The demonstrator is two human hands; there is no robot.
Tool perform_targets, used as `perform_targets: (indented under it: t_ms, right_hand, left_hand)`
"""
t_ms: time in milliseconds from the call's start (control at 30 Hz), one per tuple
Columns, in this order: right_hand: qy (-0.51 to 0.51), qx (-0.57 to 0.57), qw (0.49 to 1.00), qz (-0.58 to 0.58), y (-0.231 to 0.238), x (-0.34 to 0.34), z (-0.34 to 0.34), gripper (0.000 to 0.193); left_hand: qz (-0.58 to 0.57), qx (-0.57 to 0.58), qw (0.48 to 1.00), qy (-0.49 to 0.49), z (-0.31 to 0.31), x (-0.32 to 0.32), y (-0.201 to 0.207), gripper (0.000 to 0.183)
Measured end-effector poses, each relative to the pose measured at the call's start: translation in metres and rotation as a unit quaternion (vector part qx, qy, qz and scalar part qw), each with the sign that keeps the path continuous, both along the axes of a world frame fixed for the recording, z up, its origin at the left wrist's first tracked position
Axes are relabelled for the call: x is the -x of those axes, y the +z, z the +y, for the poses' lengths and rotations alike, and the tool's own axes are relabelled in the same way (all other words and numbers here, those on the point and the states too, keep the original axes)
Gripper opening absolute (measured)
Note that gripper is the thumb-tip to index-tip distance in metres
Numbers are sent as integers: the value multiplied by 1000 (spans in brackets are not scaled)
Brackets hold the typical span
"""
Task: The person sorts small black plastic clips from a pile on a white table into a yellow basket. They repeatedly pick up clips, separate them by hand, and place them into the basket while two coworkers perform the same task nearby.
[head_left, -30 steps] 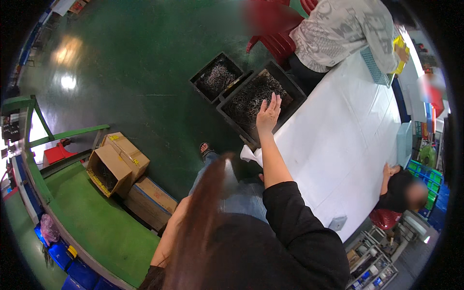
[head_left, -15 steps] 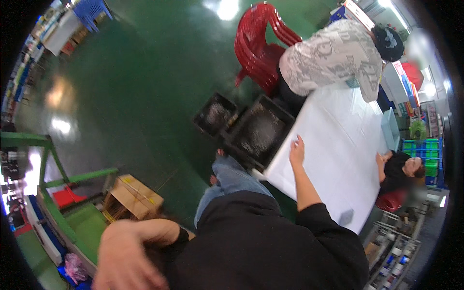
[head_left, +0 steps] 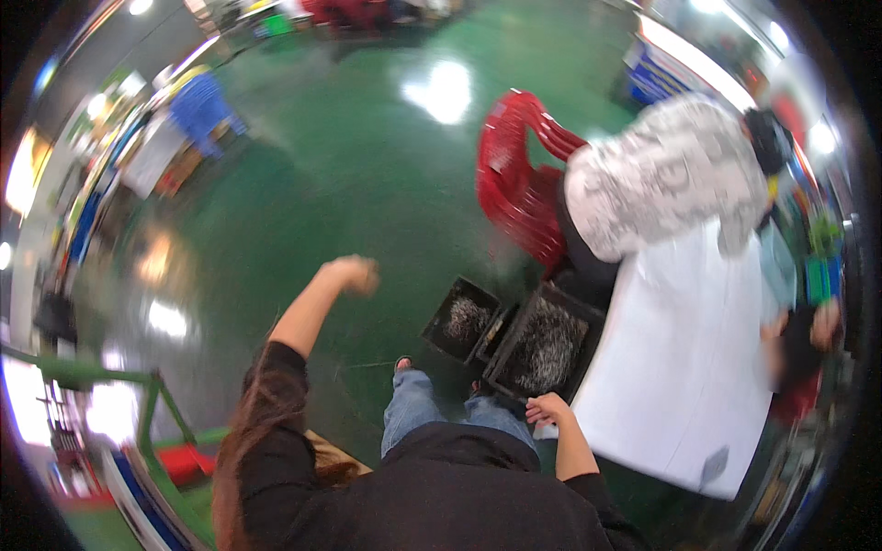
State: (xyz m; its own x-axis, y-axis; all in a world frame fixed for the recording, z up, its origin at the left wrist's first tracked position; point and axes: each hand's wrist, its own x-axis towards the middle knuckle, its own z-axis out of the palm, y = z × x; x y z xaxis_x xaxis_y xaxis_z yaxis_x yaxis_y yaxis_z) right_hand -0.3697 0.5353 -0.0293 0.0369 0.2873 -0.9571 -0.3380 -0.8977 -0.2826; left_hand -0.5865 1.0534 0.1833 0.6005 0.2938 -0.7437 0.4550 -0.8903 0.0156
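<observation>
My left hand (head_left: 351, 275) is raised over the green floor, its fingers smeared by motion, so I cannot tell whether it grips anything. My right hand (head_left: 549, 410) hovers at the near left corner of the white-covered table (head_left: 675, 358), beside the larger black bin (head_left: 591, 323). Its fingers are drawn together; whatever they may hold is too small to make out. Thin, pale, shiny pieces lie inside that bin. A smaller black bin (head_left: 436, 332) with similar contents stands to its left, close to my feet.
Across the table a person in a patterned white shirt (head_left: 661, 179) bends over beside stacked red plastic chairs (head_left: 505, 184). Another person in black (head_left: 797, 344) sits at the right edge. A small grey square (head_left: 714, 466) lies on the table. Green metal framing (head_left: 152, 404) stands at left, blue stools (head_left: 202, 110) farther off.
My left hand has swung up and forward from the lower left. My right hand has drawn back from above the tabletop to its near corner. The view has tilted toward the far floor.
</observation>
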Motion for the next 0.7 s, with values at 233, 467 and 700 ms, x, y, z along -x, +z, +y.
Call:
perform_targets:
  t_ms: [233, 467, 700]
  right_hand:
    - [-356, 91, 930, -3, -74, 79, -2, 79]
    - [-759, 71, 647, -16, -123, 90, 33, 95]
    - [-855, -2, 518, -34, -186, 59, 32, 27]
  left_hand:
    - [-173, 313, 934, 13, -46, 92, -119, 34]
    - [59, 220, 968, 102, -35, 223, -101, 30]
    - [23, 215, 916, 337, -55, 254, -115, 28]
